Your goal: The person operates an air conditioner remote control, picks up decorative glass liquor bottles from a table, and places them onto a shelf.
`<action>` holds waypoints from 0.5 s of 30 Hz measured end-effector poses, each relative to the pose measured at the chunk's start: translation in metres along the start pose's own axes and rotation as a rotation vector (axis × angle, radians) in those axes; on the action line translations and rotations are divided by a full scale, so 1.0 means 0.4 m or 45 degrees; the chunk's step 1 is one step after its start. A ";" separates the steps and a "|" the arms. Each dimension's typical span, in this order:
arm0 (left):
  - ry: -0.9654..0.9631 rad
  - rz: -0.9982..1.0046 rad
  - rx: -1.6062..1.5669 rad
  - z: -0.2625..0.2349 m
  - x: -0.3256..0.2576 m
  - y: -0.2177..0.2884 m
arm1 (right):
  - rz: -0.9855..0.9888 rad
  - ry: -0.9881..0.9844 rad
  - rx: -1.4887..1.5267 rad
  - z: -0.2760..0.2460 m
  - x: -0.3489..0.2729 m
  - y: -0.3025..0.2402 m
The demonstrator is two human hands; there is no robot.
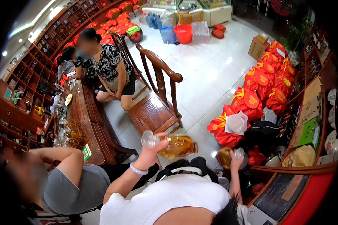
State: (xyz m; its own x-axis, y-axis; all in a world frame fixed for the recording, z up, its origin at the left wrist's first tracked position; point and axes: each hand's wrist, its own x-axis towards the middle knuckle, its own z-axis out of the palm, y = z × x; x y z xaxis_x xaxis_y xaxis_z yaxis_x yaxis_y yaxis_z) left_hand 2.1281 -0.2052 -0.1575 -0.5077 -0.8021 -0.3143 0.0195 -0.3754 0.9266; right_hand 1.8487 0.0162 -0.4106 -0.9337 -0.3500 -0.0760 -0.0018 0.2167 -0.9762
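My left hand (pixel 150 153), with a pale bangle at its wrist, is closed round the neck of a clear glass bottle (pixel 178 145) of amber liquid. A round clear glass top (pixel 150 139) sticks out on the other side of the fingers. At the right, my right hand (pixel 235 161) is closed on a second glass bottle (pixel 224 158) with amber liquid, partly hidden by the hand. Its clear round top (pixel 239 153) shows beside the fingers. Both bottles are held over the floor, apart from each other.
A wooden chair (pixel 154 108) stands ahead. Left of it, a long wooden table (pixel 88 123) carries several amber-filled glass vessels (pixel 73 131). People sit around it, one in grey (pixel 65 191) close by. Red gift bags (pixel 249 103) line the right, beside wooden shelving (pixel 306 170). A red bucket (pixel 183 34) stands far ahead.
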 end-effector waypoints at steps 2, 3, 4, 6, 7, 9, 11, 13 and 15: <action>-0.049 -0.015 -0.121 0.041 0.078 0.077 | -0.133 -0.098 -0.077 0.080 0.117 -0.102; -0.080 -0.048 -0.170 0.089 0.115 0.140 | -0.151 -0.072 0.088 0.114 0.171 -0.125; -0.104 -0.091 -0.236 0.114 0.160 0.175 | -0.068 -0.129 0.049 0.137 0.237 -0.113; -0.131 -0.135 -0.311 0.143 0.284 0.220 | -0.095 -0.104 0.076 0.207 0.332 -0.204; -0.171 -0.126 -0.342 0.152 0.337 0.239 | -0.165 -0.036 0.099 0.238 0.355 -0.266; -0.250 -0.073 -0.347 0.168 0.445 0.273 | -0.168 -0.054 0.115 0.268 0.438 -0.280; -0.269 -0.092 -0.339 0.196 0.530 0.301 | -0.232 0.016 0.171 0.287 0.515 -0.251; -0.290 -0.068 -0.307 0.212 0.632 0.314 | -0.316 0.167 -0.120 0.317 0.571 -0.253; -0.303 -0.045 -0.291 0.248 0.738 0.314 | 0.028 0.102 0.237 0.302 0.648 -0.155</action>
State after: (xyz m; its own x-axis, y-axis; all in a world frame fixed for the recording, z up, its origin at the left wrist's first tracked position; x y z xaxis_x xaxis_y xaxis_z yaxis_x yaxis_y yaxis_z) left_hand 1.8954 -0.4431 -0.1134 -0.6978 -0.6659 -0.2637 0.1773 -0.5173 0.8372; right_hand 1.6499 -0.1979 -0.3941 -0.9583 -0.2717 -0.0884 0.0782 0.0482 -0.9958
